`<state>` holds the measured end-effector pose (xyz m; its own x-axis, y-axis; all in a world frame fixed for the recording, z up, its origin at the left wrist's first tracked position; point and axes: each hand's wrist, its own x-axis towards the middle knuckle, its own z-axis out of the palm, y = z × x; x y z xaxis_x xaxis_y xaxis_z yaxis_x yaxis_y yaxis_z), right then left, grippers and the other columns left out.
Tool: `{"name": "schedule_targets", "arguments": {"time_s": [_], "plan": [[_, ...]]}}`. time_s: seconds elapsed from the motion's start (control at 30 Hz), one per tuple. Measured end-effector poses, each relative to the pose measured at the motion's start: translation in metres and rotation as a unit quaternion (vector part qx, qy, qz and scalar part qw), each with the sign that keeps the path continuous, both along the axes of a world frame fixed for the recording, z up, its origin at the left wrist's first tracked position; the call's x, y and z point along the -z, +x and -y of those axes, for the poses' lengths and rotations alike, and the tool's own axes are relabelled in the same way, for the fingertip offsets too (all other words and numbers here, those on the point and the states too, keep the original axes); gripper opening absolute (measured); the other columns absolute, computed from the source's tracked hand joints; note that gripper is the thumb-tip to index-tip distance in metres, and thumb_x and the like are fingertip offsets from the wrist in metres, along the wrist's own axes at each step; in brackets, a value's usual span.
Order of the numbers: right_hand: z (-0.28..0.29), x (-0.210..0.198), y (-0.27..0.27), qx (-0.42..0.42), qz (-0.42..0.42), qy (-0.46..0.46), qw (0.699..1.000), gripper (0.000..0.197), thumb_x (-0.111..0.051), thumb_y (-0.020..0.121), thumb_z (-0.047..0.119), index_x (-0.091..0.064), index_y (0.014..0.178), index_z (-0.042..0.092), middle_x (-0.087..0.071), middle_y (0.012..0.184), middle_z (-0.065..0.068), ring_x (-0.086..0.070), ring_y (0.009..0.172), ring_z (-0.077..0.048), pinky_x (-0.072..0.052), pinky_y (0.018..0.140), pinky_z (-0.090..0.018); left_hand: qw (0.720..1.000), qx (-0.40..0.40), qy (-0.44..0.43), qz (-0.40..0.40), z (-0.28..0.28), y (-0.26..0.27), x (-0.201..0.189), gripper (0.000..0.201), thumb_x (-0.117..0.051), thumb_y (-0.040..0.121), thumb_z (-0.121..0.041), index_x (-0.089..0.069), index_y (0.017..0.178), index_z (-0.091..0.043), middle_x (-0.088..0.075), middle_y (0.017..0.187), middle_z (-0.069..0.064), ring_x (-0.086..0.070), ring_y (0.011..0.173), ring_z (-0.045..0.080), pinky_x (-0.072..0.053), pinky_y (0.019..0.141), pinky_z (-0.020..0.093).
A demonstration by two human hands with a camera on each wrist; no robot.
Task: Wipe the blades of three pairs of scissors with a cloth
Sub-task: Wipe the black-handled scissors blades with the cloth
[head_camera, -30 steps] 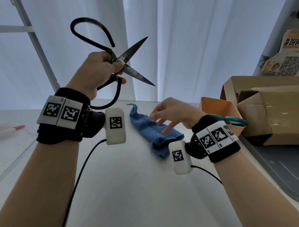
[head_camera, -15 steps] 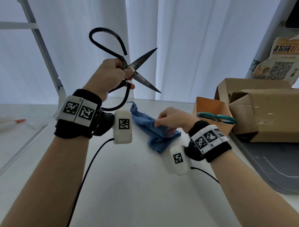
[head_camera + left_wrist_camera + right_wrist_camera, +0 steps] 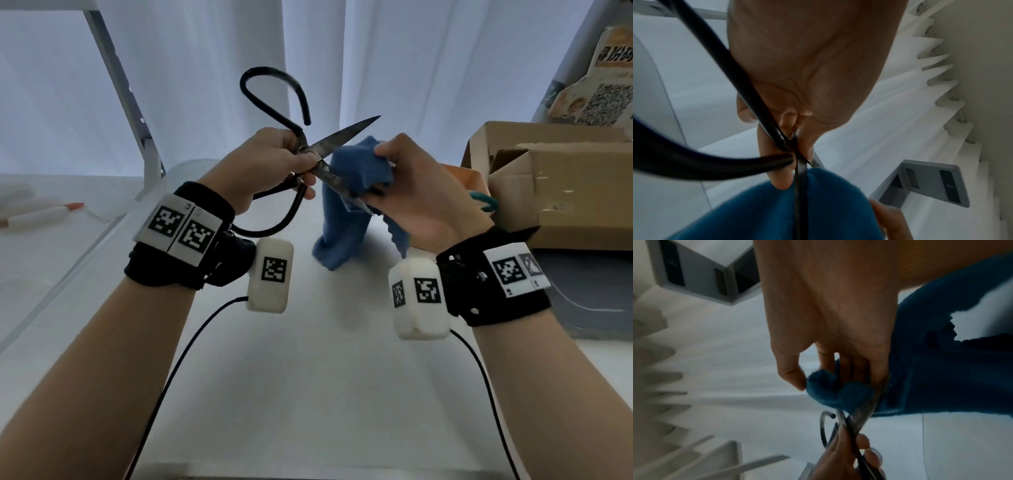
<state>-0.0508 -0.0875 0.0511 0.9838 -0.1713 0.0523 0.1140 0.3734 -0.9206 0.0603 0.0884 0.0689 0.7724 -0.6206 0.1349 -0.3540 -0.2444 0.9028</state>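
Observation:
My left hand (image 3: 274, 161) grips a large pair of black iron scissors (image 3: 339, 137) near the pivot, held up above the table with the blades spread apart. My right hand (image 3: 394, 178) holds the blue cloth (image 3: 356, 168) folded around the lower blade; the cloth's tail hangs down toward the table. In the left wrist view the dark blade (image 3: 800, 194) runs into the blue cloth (image 3: 828, 207). In the right wrist view the fingers pinch the cloth (image 3: 830, 391) onto the blade (image 3: 865, 412). A teal-handled pair of scissors (image 3: 484, 202) sticks out of an orange box behind my right hand.
Torn cardboard boxes (image 3: 561, 185) stand at the right on a grey tray (image 3: 589, 308). A white pen with a red tip (image 3: 41, 214) lies far left. White curtains hang behind the white table (image 3: 308, 394). Cables trail from both wrist cameras.
My right hand took the blue cloth off the table, lifted it and wrapped it around the lower blade. My left hand brought the scissors lower and toward the middle.

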Motion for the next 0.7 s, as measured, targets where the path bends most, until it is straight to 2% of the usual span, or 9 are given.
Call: {"name": "schedule_targets", "arguments": {"time_s": [0.1, 0.17, 0.23, 0.33, 0.43, 0.5, 0.57, 0.63, 0.7], "plan": [[-0.014, 0.006, -0.017, -0.024, -0.003, -0.058, 0.998, 0.021, -0.041, 0.096, 0.012, -0.059, 0.087, 0.006, -0.059, 0.082, -0.007, -0.059, 0.08, -0.018, -0.05, 0.084, -0.034, 1.0, 0.008, -0.004, -0.011, -0.008, -0.022, 0.012, 0.011, -0.057, 0.101, -0.01, -0.062, 0.101, 0.0, -0.067, 0.079, 0.01, -0.071, 0.066, 0.019, -0.055, 0.065, 0.02], [-0.016, 0.015, -0.028, -0.003, -0.008, -0.1, 0.995, 0.02, -0.044, 0.096, 0.004, -0.064, 0.099, 0.001, -0.063, 0.094, -0.014, -0.063, 0.089, -0.021, -0.052, 0.092, -0.035, 1.0, 0.017, 0.001, -0.02, -0.014, -0.034, 0.021, 0.012, -0.058, 0.101, -0.012, -0.064, 0.101, -0.001, -0.069, 0.079, 0.008, -0.072, 0.069, 0.021, -0.058, 0.074, 0.024], [-0.018, 0.026, -0.037, 0.011, -0.008, -0.152, 0.988, 0.021, -0.048, 0.097, -0.004, -0.063, 0.111, -0.001, -0.062, 0.104, -0.019, -0.063, 0.095, -0.024, -0.055, 0.089, -0.031, 0.999, 0.024, 0.005, -0.028, -0.016, -0.045, 0.031, 0.019, -0.057, 0.101, -0.012, -0.063, 0.107, 0.004, -0.069, 0.079, 0.008, -0.072, 0.071, 0.022, -0.058, 0.08, 0.028], [-0.025, 0.039, -0.044, 0.052, -0.028, -0.223, 0.973, 0.012, -0.063, 0.091, -0.002, -0.058, 0.102, -0.001, -0.061, 0.099, -0.024, -0.064, 0.091, -0.03, -0.056, 0.082, -0.031, 0.999, 0.027, -0.003, -0.04, -0.014, -0.059, 0.045, 0.021, -0.056, 0.101, -0.01, -0.06, 0.109, 0.009, -0.067, 0.076, 0.009, -0.07, 0.066, 0.021, -0.058, 0.072, 0.024], [-0.029, 0.048, -0.045, 0.072, -0.067, -0.27, 0.958, 0.034, -0.074, 0.086, 0.006, -0.056, 0.109, -0.012, -0.069, 0.105, -0.03, -0.07, 0.098, -0.041, -0.057, 0.087, -0.041, 0.998, 0.038, -0.008, -0.052, -0.014, -0.068, 0.051, 0.013, -0.055, 0.101, -0.007, -0.06, 0.103, 0.005, -0.066, 0.078, 0.014, -0.069, 0.067, 0.024, -0.055, 0.067, 0.023], [-0.028, 0.051, -0.048, 0.056, -0.091, -0.29, 0.951, 0.031, -0.074, 0.087, 0.012, -0.064, 0.112, -0.004, -0.072, 0.105, -0.024, -0.071, 0.1, -0.033, -0.059, 0.084, -0.034, 0.998, 0.037, -0.009, -0.058, -0.014, -0.07, 0.054, 0.012, -0.056, 0.101, -0.007, -0.061, 0.102, 0.004, -0.066, 0.078, 0.016, -0.068, 0.065, 0.023, -0.055, 0.066, 0.022], [-0.024, 0.054, -0.051, 0.032, -0.101, -0.324, 0.94, 0.019, -0.072, 0.09, 0.014, -0.071, 0.104, 0.003, -0.075, 0.101, -0.017, -0.072, 0.097, -0.025, -0.058, 0.083, -0.03, 0.997, 0.03, -0.006, -0.065, -0.015, -0.072, 0.057, 0.009, -0.057, 0.1, -0.006, -0.062, 0.099, 0.001, -0.065, 0.076, 0.013, -0.066, 0.06, 0.019, -0.054, 0.062, 0.019], [-0.021, 0.057, -0.056, 0.025, -0.107, -0.344, 0.932, 0.005, -0.069, 0.091, 0.012, -0.072, 0.091, 0.009, -0.075, 0.089, -0.01, -0.07, 0.083, -0.016, -0.056, 0.074, -0.023, 0.997, 0.016, -0.007, -0.071, -0.017, -0.071, 0.061, 0.008, -0.057, 0.1, -0.007, -0.062, 0.098, -0.001, -0.064, 0.074, 0.011, -0.067, 0.058, 0.017, -0.054, 0.062, 0.019], [-0.016, 0.062, -0.062, 0.024, -0.111, -0.352, 0.929, 0.009, -0.067, 0.092, 0.01, -0.072, 0.084, 0.012, -0.073, 0.08, -0.003, -0.067, 0.075, -0.009, -0.053, 0.067, -0.017, 0.997, -0.008, -0.012, -0.076, -0.02, -0.067, 0.064, 0.01, -0.057, 0.101, -0.008, -0.062, 0.1, 0.0, -0.065, 0.074, 0.009, -0.069, 0.06, 0.018, -0.056, 0.064, 0.019]]}}
